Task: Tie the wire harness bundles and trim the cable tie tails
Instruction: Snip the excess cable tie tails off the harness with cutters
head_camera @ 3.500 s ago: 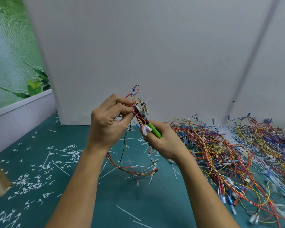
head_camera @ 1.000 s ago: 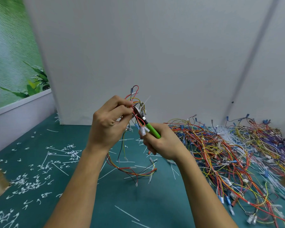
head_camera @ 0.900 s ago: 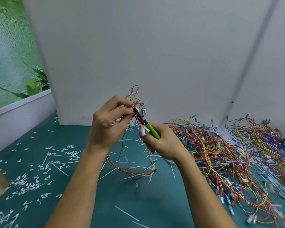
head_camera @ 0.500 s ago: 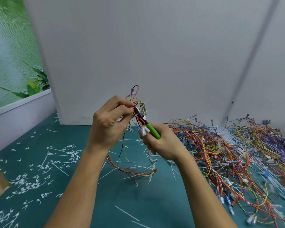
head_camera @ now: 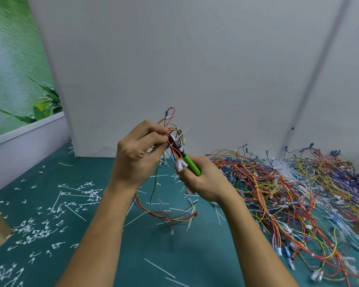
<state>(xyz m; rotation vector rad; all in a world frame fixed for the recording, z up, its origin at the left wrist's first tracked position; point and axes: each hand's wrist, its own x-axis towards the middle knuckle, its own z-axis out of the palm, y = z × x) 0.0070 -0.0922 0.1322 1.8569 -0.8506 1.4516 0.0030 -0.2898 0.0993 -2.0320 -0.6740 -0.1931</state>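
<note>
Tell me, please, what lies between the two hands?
Head view: the cutters reach into the wire bundle between the left hand and right hand.

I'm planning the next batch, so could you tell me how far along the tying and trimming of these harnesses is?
Done: many cut tails litter the mat at left. In hand: the left hand holds one bundle while the right hand sets green-handled cutters by its tie tail, not yet cut. Left: the large tangled pile at right probably awaits tying.
</note>
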